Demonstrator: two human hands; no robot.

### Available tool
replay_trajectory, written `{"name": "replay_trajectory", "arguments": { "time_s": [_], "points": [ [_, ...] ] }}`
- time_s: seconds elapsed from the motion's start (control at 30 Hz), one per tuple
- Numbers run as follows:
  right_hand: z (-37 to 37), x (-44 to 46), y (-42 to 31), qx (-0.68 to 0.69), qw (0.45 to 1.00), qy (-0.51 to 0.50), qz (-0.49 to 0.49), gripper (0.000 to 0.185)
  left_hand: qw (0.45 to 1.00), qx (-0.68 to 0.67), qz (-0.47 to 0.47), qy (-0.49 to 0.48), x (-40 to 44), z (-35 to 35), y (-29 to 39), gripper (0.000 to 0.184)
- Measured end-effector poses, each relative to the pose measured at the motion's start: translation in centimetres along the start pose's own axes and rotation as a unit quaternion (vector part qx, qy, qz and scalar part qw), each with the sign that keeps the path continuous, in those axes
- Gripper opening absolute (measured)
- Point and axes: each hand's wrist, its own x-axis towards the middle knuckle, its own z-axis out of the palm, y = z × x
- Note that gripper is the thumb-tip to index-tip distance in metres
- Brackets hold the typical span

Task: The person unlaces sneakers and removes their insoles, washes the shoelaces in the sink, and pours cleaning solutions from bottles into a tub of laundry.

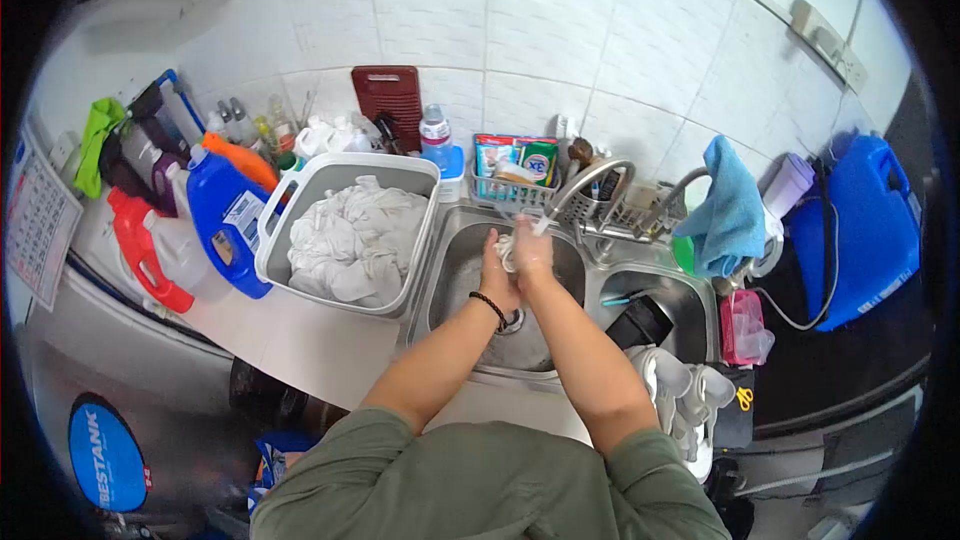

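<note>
Both hands meet over the larger steel sink basin (436, 285), under the end of the curved faucet (608, 167). Between them is a small bunched white bundle (507, 252), perhaps cloth or laces; its kind is hard to make out. My left hand (496, 275), with a dark beaded bracelet at the wrist, cups it from the left. From the right, my right hand (534, 252) presses against the bundle with its fingers closed. Water seems to run over the right hand.
Left of the sink stands a grey-white tub (268, 265) of white laundry (358, 240), beside a blue detergent bottle (228, 215). A blue cloth (722, 210) hangs at right. White shoes (685, 395) sit by the smaller basin (705, 325), which holds a black object (642, 322).
</note>
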Motion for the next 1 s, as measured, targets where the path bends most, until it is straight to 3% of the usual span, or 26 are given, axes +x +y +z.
{"name": "replay_trajectory", "arguments": {
  "time_s": [0.07,0.1,0.13,0.2,0.23,0.3,0.33,0.37,0.43,0.47,0.57,0.63,0.7,0.77,0.83,0.87,0.93,0.97,1.0],
  "points": [
    [-1.6,-0.5,0.1,-0.210,0.974,-0.016,-0.078,0.057,0.999,-0.022,-0.013,0.023,0.5,0.3,-0.2,0.071],
    [-2.0,-0.2,1.0,-0.228,0.965,0.036,-0.125,0.057,0.999,-0.033,-0.019,0.034,0.6,0.7,-0.1,0.070],
    [-2.1,0.0,2.6,-0.248,0.950,0.088,-0.171,0.057,0.998,-0.025,-0.019,0.049,2.0,-0.4,-0.1,0.054],
    [-3.1,1.7,4.8,-0.203,0.950,0.165,-0.170,0.058,0.997,0.076,0.014,0.016,4.9,-2.9,-0.7,0.040],
    [-3.3,3.0,5.9,-0.109,0.961,0.208,-0.143,0.057,0.992,0.126,0.033,-0.001,5.8,-3.7,-0.8,0.033],
    [-3.1,6.5,9.0,0.084,0.950,0.287,-0.087,0.055,0.987,0.140,0.021,0.073,5.8,-3.3,-0.5,0.030],
    [-2.6,8.8,11.2,0.021,0.928,0.358,-0.102,0.052,0.980,0.158,0.030,0.114,4.8,-1.6,-0.4,0.033],
    [-3.1,9.0,10.7,0.081,0.961,0.264,-0.027,0.051,0.971,0.177,0.039,0.154,3.9,-0.1,-0.3,0.037],
    [-5.0,8.6,8.4,0.201,0.970,0.070,0.118,0.052,0.963,0.212,0.038,0.163,3.4,0.5,0.1,0.045],
    [-5.8,8.3,6.7,0.175,0.970,0.027,0.165,0.055,0.968,0.205,0.030,0.142,3.3,-0.1,0.4,0.046],
    [-6.4,10.5,4.8,0.200,0.964,-0.018,0.174,0.060,0.957,0.245,0.022,0.153,3.7,-1.7,0.5,0.038],
    [-7.9,10.9,2.0,0.285,0.922,-0.088,0.245,0.068,0.936,0.290,0.040,0.196,2.4,-0.1,-0.1,0.031],
    [-8.0,10.4,1.5,0.345,0.902,-0.140,0.217,0.074,0.928,0.331,0.069,0.157,3.8,-1.7,-0.3,0.022],
    [-7.5,8.7,4.4,0.278,0.950,-0.112,0.086,0.070,0.928,0.348,0.073,0.110,3.3,-0.8,-0.2,0.017],
    [-4.0,13.4,15.9,0.160,0.981,-0.092,0.065,0.066,0.972,0.231,-0.027,0.040,3.3,-0.6,0.1,0.018],
    [-3.9,8.9,15.7,0.154,0.980,0.001,0.128,0.072,0.981,0.186,-0.051,0.019,1.7,1.5,-0.2,0.020],
    [-2.0,5.0,18.8,0.303,0.913,-0.031,0.272,0.077,0.989,0.124,-0.072,-0.023,-2.0,6.3,-0.2,0.031],
    [-1.7,4.4,20.2,0.446,0.841,-0.092,0.293,0.076,0.990,0.129,-0.048,-0.007,-2.2,6.5,-0.6,0.033],
    [-3.9,1.9,17.3,0.495,0.798,-0.121,0.323,0.070,0.991,0.132,-0.024,0.009,-2.6,6.3,-1.0,0.036]
  ]
}}
